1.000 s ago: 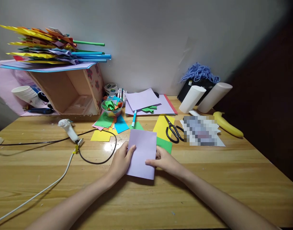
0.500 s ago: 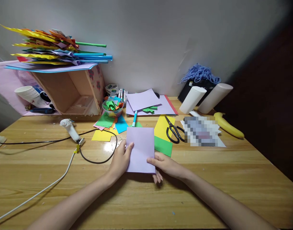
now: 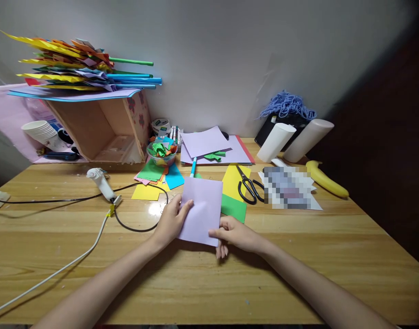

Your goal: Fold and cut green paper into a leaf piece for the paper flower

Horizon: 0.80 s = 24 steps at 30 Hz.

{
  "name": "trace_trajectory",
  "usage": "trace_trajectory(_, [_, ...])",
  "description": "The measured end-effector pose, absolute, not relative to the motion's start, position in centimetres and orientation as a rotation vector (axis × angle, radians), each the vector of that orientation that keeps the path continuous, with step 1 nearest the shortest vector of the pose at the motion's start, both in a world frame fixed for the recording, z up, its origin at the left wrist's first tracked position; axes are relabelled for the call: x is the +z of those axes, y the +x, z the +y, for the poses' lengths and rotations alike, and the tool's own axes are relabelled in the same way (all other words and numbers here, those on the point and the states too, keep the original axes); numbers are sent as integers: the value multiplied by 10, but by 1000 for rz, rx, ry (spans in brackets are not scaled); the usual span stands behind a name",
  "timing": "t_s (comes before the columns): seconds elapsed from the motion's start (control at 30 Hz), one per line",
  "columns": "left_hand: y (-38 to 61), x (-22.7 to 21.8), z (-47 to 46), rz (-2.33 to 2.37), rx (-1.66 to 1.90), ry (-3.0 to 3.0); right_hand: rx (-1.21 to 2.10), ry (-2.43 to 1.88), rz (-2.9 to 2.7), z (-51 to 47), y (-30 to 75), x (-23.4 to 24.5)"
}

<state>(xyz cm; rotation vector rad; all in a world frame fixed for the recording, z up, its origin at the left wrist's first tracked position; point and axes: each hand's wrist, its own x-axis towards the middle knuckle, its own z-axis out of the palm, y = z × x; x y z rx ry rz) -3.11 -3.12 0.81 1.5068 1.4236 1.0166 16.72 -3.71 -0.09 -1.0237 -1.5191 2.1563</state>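
A folded piece of lilac paper (image 3: 203, 201) is held upright over the middle of the table, its top leaning slightly right. My left hand (image 3: 173, 217) grips its left edge, thumb across the front and fingers hidden behind. At the lower right corner, my right hand (image 3: 232, 235) pinches the paper, with the thumb in front and some fingertips showing below. Just behind the paper are a blue marker-like stick (image 3: 193, 167) and a green paper sheet (image 3: 234, 208). Black-handled scissors (image 3: 248, 187) lie on a yellow sheet (image 3: 230, 180) to the right.
A glue gun (image 3: 100, 183) with cables rests at left. Behind are a bowl of paper scraps (image 3: 162, 153), lilac sheets (image 3: 206, 141) and an open box (image 3: 93, 132) topped with paper flowers. White rolls (image 3: 276, 142) and a banana-shaped item (image 3: 327, 179) stand and lie at right.
The lilac paper has tilted clockwise and risen slightly, its top shifting right. Both hands have moved with it and keep hold.
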Motion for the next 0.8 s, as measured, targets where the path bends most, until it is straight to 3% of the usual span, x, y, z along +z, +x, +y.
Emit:
trace_trajectory(0.17, [-40,18,-25,1297,971,1566,2039,-1076,-1468,-29,167,-4])
trace_trajectory(0.3, [-35,17,-27,1246,1079,1240,1721,-1221,-1251,-24,165,-2])
trace_trajectory(0.4, [-20,12,-37,1117,960,1127,1536,-1212,-1093,-29,159,1])
trace_trajectory(0.8, [-12,2,-39,1119,807,1003,1425,-1322,-1190,-20,169,-10])
